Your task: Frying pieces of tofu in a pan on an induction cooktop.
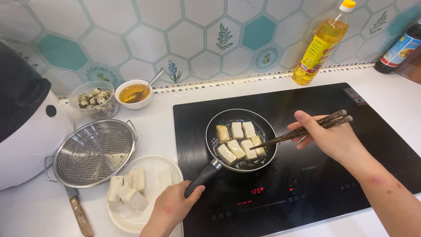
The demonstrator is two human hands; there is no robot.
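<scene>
Seven pieces of tofu (pixel 237 142) are frying in one small black pan (pixel 241 115), which is sitting on the black cooktop (pixel 307 184). The left hand (pixel 172 210) is gripping the pan's handle (pixel 202 177) at the pan's near left. The right hand (pixel 330 137), to the right of the pan, is pinching two dark chopsticks (pixel 302 130) whose tips are touching a tofu piece. Left of the pan, one white plate (pixel 153 164) is holding more raw tofu blocks (pixel 129 188). Far behind the pan, one tall oil bottle (pixel 322 44) is standing with a yellow label and a white cap.
</scene>
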